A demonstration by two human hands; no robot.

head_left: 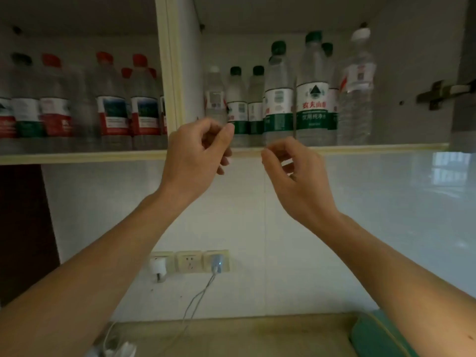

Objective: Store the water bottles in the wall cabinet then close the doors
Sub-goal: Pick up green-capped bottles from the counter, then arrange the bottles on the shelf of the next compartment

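Overhead, the wall cabinet is standing open, its cream divider post splitting it into two compartments. The left compartment is holding a row of red-capped water bottles standing upright on the shelf. The right compartment is holding green-capped water bottles, among them a tall green-label bottle, a small clear bottle near the divider, and a large white-capped bottle at the far right. A metal hinge is showing on the right inner wall.

Both hands are hanging in front of the shelf edge, gripping nothing. The left hand is loosely curled, thumb and forefinger nearly meeting, just before the small clear bottle. The right hand is likewise half-curled, apart from the left one.

Below, wall sockets are carrying a white plug and a charger cable trailing down to the table.
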